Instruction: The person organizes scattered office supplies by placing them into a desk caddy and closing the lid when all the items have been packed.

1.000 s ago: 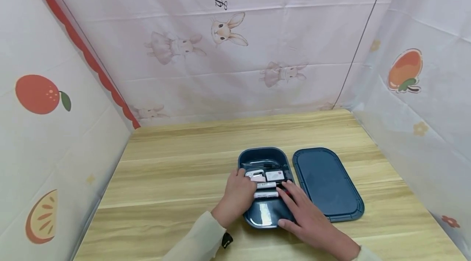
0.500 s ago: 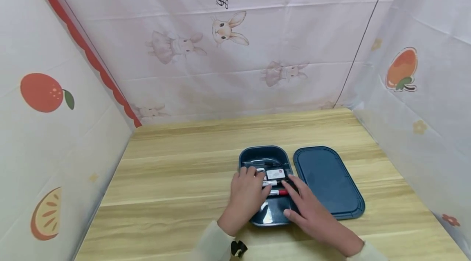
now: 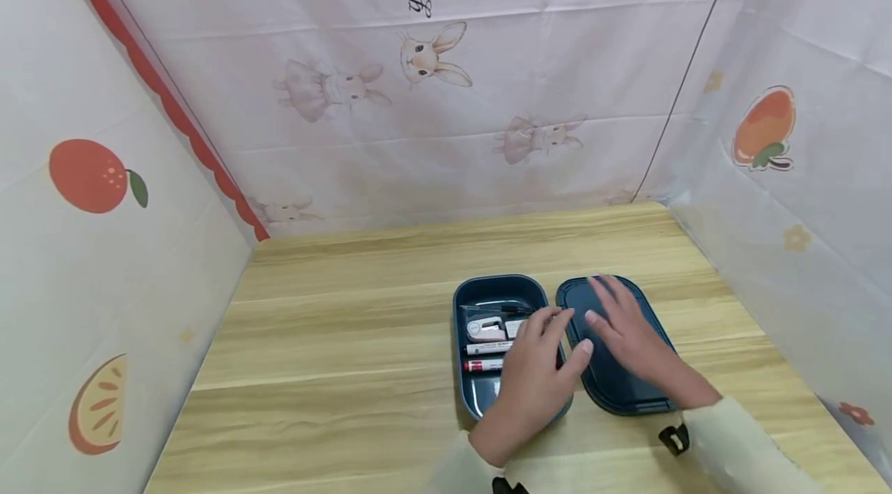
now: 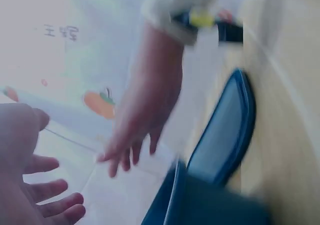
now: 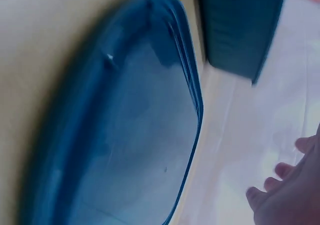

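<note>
In the head view my left hand [image 3: 535, 376] is over the right side of a dark blue box [image 3: 465, 393], fingers loosely bent and nothing in them. My right hand [image 3: 632, 339] hovers above the matching blue lid [image 3: 613, 393], its fingers spread. Inside the box, a white marker [image 3: 482, 348] lies above a red-ended marker [image 3: 481, 365], their right parts hidden by my left hand. A white correction-tape-like piece [image 3: 484, 329], a partly covered small white block [image 3: 512, 328] and a dark thin pen [image 3: 514, 310] lie further back. Both hands [image 4: 145, 100] also show in the left wrist view.
The box and lid stand side by side on a wood-grain table [image 3: 334, 339]. Printed cloth walls [image 3: 446, 169] enclose its back and sides. In the right wrist view, the lid [image 5: 135, 125] lies near the box's outer wall [image 5: 240, 30].
My left hand has left the markers' left ends and moved right over the box. My right hand has gone from the box's right side to above the lid.
</note>
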`<state>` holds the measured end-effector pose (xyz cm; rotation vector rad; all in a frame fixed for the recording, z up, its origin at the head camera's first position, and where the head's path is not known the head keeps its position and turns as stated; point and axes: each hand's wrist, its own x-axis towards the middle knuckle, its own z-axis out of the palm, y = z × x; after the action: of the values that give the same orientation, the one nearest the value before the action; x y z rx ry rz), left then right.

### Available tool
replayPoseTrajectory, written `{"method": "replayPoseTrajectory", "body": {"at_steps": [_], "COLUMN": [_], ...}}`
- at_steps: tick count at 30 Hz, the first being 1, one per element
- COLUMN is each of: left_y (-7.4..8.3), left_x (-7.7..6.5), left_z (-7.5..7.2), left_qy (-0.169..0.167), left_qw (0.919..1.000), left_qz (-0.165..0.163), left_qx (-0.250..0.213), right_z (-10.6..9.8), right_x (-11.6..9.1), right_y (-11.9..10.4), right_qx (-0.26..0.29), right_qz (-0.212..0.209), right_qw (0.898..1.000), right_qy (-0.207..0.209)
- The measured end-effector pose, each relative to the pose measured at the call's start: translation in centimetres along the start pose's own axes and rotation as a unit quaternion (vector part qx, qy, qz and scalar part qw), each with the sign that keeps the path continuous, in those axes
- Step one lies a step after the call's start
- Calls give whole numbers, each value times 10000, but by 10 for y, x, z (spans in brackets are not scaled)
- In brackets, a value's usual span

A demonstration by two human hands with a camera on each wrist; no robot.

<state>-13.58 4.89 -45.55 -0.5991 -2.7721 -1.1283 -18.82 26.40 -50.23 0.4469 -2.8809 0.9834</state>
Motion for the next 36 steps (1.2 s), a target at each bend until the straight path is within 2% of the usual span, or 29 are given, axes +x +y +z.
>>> {"method": "replayPoseTrajectory", "body": {"at_steps": [4,9,14,18,21,28,36], "left_y": [13,27,34,33,28,23,17], "left_x": [-3,-9,-17,-21,-20,-16,-11], "left_z": [12,34,64,89,102,119,130], "left_qy": [-252,-667,-847,-830,-699,-814,-483], "left_qw": [9954,9876,9753,9664,9630,9482,9222], "left_qz": [-105,-308,-698,-1132,-1482,-2038,-2695], "left_qx": [-920,-1386,-1915,-2153,-2140,-2298,-2730], "right_z": [-13,-24,-26,-23,-19,-14,-10], "right_x": [16,32,43,47,49,51,58], "right_y": [19,42,65,83,95,111,109], "right_qx": [296,256,200,181,173,296,759], "right_qz": [476,855,896,872,963,1148,1147], "right_qw": [9983,9959,9956,9957,9946,9917,9872], "right_qy": [-148,-158,-208,-270,-334,-492,-813]}}
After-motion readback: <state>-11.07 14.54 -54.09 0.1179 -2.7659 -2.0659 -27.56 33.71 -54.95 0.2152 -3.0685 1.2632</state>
